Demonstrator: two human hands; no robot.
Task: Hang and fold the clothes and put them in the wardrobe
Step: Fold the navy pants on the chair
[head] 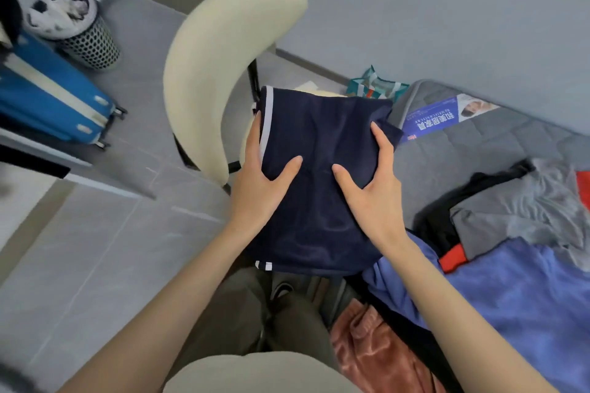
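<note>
We held the folded shorts (319, 134) in the air, just off the bed's (479, 153) edge. Our left hand (265, 182) and right hand (373, 188) each pinched a side, thumbs on top. With the lower half hanging unsupported, we judged a loosened pinch could spill the fold open.

Soft, even daylight; wide-angle bending and blur toward the edges.

1. The left grip (261, 175) and right grip (373, 182) hold a folded navy garment (319, 137) from either side, thumbs on top.
2. A cream chair (217, 73) stands just behind.
3. Loose clothes (517, 297) lie on the bed (479, 153), right.
</note>
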